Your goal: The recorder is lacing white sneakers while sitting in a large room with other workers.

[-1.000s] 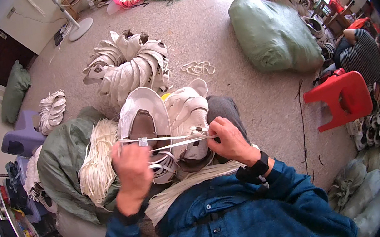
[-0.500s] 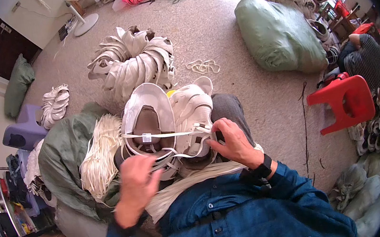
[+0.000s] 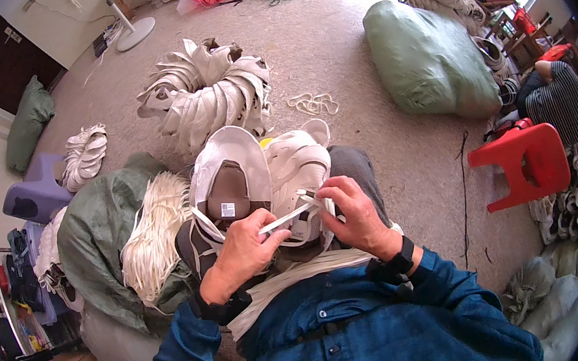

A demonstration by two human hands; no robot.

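Two white shoe uppers lie side by side on my lap. The left shoe upper [image 3: 251,158] shows its brown lining and a small white label. My right hand [image 3: 354,219] is at the eyelets of the right shoe upper [image 3: 296,168], its fingertips pinching a white shoelace [image 3: 283,221]. That lace runs taut to my left hand [image 3: 246,250], where thumb and fingers are closed on it. Part of the right upper is hidden behind my hands. More white laces [image 3: 258,307] lie across my lap.
A thick bundle of laces [image 3: 157,234] hangs over a green sack [image 3: 96,239] at my left. Ahead stands a ring of stacked uppers [image 3: 221,105], beside a loose lace [image 3: 313,104]. A green bag [image 3: 426,60] and red stool [image 3: 524,160] are at right, with people beyond.
My left hand has moved up and right and now grips the lace. The lace that crossed the left upper is now pulled short and tight between my hands.
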